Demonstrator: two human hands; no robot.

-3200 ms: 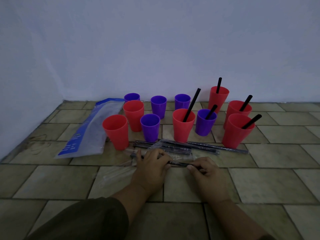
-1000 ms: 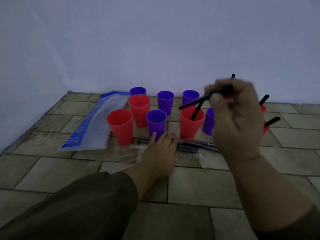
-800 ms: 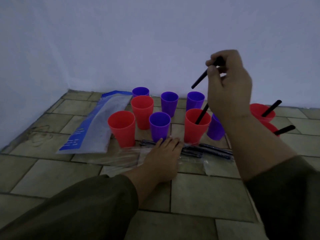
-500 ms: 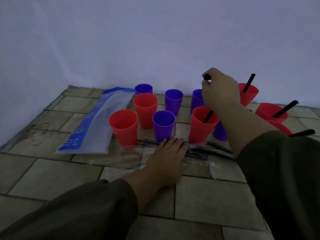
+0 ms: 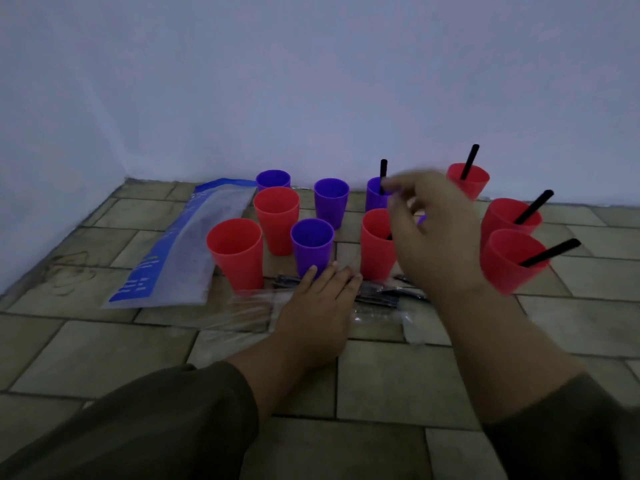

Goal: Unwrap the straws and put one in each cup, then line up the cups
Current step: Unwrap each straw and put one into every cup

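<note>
Several red and purple cups stand on the tiled floor near the wall. A black straw [image 5: 383,174] stands upright in the back purple cup [image 5: 375,199]. My right hand [image 5: 429,233], fingers loosely spread and blurred, hovers just in front of that cup and holds nothing; it hides part of the red cup [image 5: 375,244] and the purple cup behind it. Three red cups on the right [image 5: 509,261] each hold a black straw. My left hand [image 5: 318,306] lies flat on the pile of wrapped straws [image 5: 388,296] and clear wrappers [image 5: 242,313].
A long blue-and-clear plastic bag [image 5: 187,244] lies at the left beside the cups. Empty cups stand on the left: two red [image 5: 239,254] and three purple [image 5: 311,244]. The wall runs close behind the cups and along the left.
My right hand carried the unwrapped straw up and over, lowered it into the back purple cup, let go and is drawing back. My left hand stayed flat on the wrappers.
</note>
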